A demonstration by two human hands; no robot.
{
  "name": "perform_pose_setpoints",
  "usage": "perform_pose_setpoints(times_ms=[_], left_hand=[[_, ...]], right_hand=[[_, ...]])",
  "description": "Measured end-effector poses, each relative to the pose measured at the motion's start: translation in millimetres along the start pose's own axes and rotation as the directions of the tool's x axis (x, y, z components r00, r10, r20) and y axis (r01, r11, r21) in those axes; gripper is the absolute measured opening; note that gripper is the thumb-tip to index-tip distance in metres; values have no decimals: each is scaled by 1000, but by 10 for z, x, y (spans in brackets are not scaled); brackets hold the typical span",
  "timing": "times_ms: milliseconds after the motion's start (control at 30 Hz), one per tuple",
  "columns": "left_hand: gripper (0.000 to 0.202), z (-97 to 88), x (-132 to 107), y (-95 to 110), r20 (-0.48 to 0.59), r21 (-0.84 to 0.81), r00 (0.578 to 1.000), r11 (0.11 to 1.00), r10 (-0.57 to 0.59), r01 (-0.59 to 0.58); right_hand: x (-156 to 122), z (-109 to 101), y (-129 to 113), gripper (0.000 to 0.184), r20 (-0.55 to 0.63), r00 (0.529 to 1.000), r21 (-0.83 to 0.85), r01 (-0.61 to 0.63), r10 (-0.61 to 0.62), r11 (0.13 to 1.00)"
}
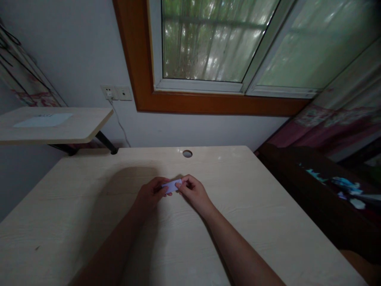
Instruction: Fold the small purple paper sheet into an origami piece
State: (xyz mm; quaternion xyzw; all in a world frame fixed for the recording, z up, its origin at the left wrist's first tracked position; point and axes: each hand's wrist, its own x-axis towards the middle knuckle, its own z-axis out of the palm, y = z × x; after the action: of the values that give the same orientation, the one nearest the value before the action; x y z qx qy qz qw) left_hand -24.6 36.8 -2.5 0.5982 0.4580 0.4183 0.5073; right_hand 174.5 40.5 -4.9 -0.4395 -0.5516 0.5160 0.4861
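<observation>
A small pale lilac slip of paper (172,185) is held between both hands just above a light wooden desk (89,206). My left hand (151,194) pinches its left end with curled fingers. My right hand (193,192) pinches its right end, thumb and fingertips pressed together. The paper looks folded into a narrow strip; its underside is hidden by my fingers.
A round cable hole (187,153) sits near the desk's far edge. A smaller side table (74,131) with a pale mat (43,120) stands at the left. A wall socket (116,93) with a white cable, a window (214,43), and a dark bed frame (312,190) at the right.
</observation>
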Motion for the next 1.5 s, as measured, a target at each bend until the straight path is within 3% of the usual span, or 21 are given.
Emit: perform_pose_setpoints(times_ms=[300,533,667,1000,1500], left_hand=[[29,-7,5,5,6,-34,1000,999,2,-1],[29,-5,5,41,8,-43,1000,999,-17,17],[30,6,0,94,-1,-79,999,996,-36,36],[29,-1,-2,27,1,-66,1000,998,-17,17],[37,-13,3,-31,13,-58,1000,998,-27,28]], right_hand=[[14,-7,40,25,-8,1000,27,11,-11,1000],[21,17,12,33,-7,999,169,33,-32,985],[18,17,-11,43,8,999,160,37,-39,986],[33,7,-21,40,22,1000,187,10,-14,982],[14,1,-80,35,2,1000,82,-3,3,997]])
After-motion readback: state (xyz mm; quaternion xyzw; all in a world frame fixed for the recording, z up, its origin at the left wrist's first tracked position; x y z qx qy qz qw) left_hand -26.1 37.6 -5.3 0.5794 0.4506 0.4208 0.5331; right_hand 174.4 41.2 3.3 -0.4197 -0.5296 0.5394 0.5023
